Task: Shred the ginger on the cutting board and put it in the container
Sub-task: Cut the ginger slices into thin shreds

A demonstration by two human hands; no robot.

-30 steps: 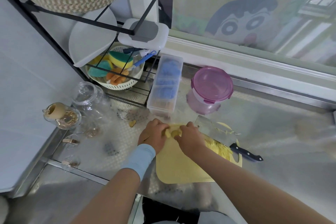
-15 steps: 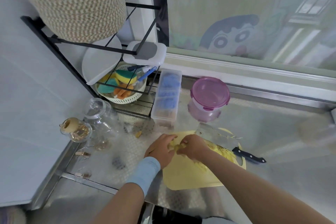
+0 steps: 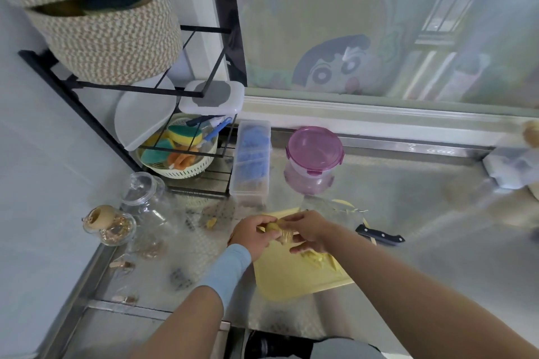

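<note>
A yellow cutting board (image 3: 291, 280) lies on the metal counter. Above its far end my left hand (image 3: 250, 237) and my right hand (image 3: 312, 232) together hold a bunch of ginger shreds (image 3: 281, 233), fingers curled round it. More shredded ginger (image 3: 316, 256) lies on the board under my right hand. A cleaver with a black handle (image 3: 379, 234) rests at the board's right edge, its blade partly hidden by my right hand. A round container with a pink lid (image 3: 315, 151) stands shut behind the board.
A long clear box (image 3: 252, 160) with blue contents stands left of the pink container. Glass jars (image 3: 145, 201) and a small ginger piece (image 3: 211, 223) sit at the left. A black rack (image 3: 186, 137) holds a basket of sponges and a woven basket.
My hands have lifted the bunch of ginger shreds off the board and drawn slightly apart. The camera view has tilted up and back.
</note>
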